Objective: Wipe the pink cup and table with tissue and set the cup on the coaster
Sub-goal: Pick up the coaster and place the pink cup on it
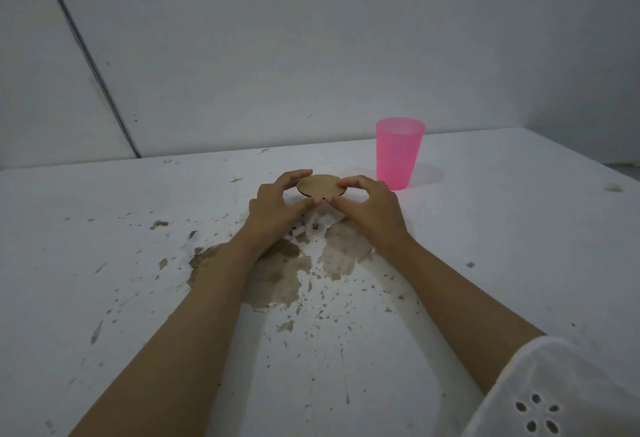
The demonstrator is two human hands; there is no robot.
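Head view: both hands meet on round brown coaster (pixel 322 186), mid white surface (pixel 502 263). Left hand (pixel 277 206) grip pinches coaster's left edge, right hand (pixel 367 206) grip pinches right edge; coaster looks slightly raised, not certain. Pink cup (pixel 398 154) stands upright just right of coaster and slightly beyond, apart from it, nearest right hand. Brown spill (pixel 277 274) lies on near side of coaster, under forearms. No tissue visible.

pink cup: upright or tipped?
Upright. The pink cup stands on its base on the table, rim up, right of the coaster.
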